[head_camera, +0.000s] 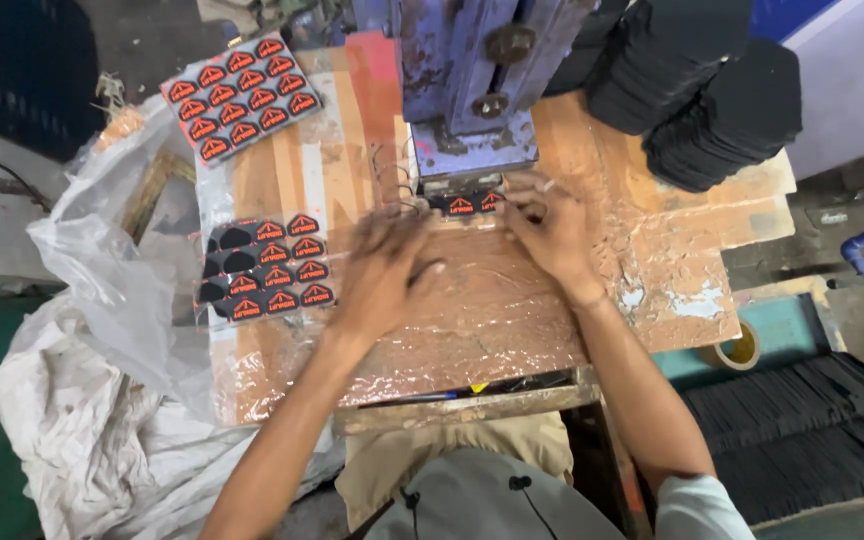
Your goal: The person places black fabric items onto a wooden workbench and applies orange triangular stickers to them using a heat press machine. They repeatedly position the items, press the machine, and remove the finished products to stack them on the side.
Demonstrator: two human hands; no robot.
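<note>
The press (pixel 472 90) stands at the rear centre of the worktable (pixel 512 320). 2 label sheets (pixel 242 95) (pixel 267 268) lie left of it, one behind the other. The stacked blanks (pixel 702 90) sit at the rear right. The tape roll (pixel 739 348) lies off the table's right edge. The sacks (pixel 102 400) lie left.

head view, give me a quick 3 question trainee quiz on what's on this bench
1. True or false: the right hand rests by the black piece with orange emblems under the blue press.
2. Where does the full sheet of orange emblems lie?
A. far left corner of the bench
B. on the floor
C. under the left hand
3. Fill in: the stacks of black blanks sit at the far ____ of the bench.

Key: 1 true; 2 A; 3 right
</note>
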